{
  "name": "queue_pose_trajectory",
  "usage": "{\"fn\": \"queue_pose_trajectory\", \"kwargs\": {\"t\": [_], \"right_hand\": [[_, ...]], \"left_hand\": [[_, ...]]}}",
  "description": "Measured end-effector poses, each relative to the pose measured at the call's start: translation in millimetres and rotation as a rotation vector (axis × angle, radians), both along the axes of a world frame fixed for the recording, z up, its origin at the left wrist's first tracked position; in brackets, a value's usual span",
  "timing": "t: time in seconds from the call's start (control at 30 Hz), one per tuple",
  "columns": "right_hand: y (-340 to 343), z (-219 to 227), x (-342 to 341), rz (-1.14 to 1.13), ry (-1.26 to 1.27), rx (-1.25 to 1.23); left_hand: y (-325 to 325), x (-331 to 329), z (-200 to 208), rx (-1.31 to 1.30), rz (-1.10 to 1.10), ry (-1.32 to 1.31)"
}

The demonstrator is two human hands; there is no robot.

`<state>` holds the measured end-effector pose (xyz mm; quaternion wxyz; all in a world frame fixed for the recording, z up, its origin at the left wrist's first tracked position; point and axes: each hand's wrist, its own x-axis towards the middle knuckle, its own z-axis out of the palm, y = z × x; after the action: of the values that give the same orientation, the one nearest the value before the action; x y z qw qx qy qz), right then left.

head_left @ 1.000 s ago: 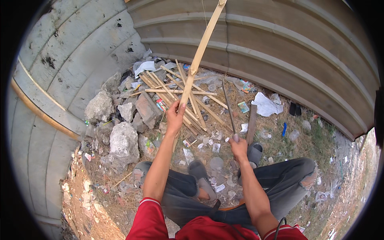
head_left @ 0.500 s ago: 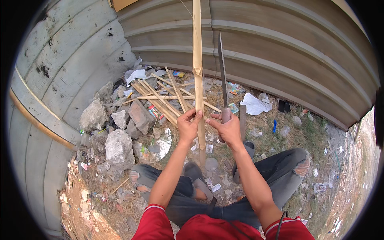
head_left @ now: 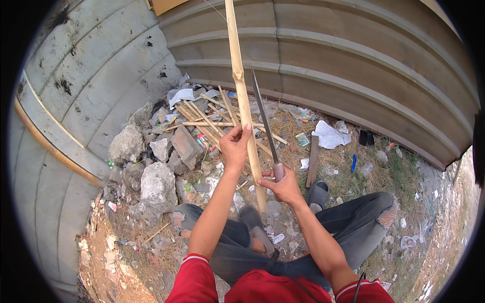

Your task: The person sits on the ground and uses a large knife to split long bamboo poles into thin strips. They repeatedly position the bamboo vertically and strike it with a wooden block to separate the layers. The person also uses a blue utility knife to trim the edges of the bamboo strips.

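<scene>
A long split bamboo strip (head_left: 237,55) runs up past the top edge of the view, with a node partway along it. My left hand (head_left: 235,145) is closed around its middle, thumb along the pale face. Lower on the strip, my right hand (head_left: 284,186) grips the handle of a long knife (head_left: 266,117), with thumb and fingertips also touching the strip's right edge. The dark blade points up and a little left, beside the bamboo. The strip's lower end hangs just above the ground between my feet.
Several cut bamboo strips (head_left: 222,123) lie heaped ahead, next to broken stones (head_left: 156,184) at the left. A short wooden board (head_left: 313,160) rests near my right foot. Corrugated metal sheeting (head_left: 343,60) stands in front, with a grey panel wall (head_left: 101,65) at the left. Litter is scattered about.
The bamboo strip has tilted, its top leaning left. My right hand has slid down toward the strip's lower end, and the knife now slants left. My left hand has moved slightly up and left.
</scene>
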<state>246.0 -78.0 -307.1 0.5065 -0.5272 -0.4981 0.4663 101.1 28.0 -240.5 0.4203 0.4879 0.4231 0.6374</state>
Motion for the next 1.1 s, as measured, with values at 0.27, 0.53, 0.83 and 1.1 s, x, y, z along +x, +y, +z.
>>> {"fn": "queue_pose_trajectory", "kwargs": {"t": [0.27,0.53,0.83,1.1], "right_hand": [[0.9,3.8,3.5,-0.011,-0.009,0.009],[2.2,-8.0,3.1,0.033,-0.024,0.015],[10.2,-34.2,8.4,0.046,-0.013,0.121],[3.7,3.2,18.6,-0.018,0.055,-0.025]], "left_hand": [[-2.3,-6.4,-13.8,0.000,0.031,-0.011],[2.7,-7.6,-10.0,-0.039,0.050,0.001],[5.3,-3.4,-10.2,-0.046,-0.032,0.044],[-47.3,-36.4,-35.0,0.598,0.031,0.971]]}}
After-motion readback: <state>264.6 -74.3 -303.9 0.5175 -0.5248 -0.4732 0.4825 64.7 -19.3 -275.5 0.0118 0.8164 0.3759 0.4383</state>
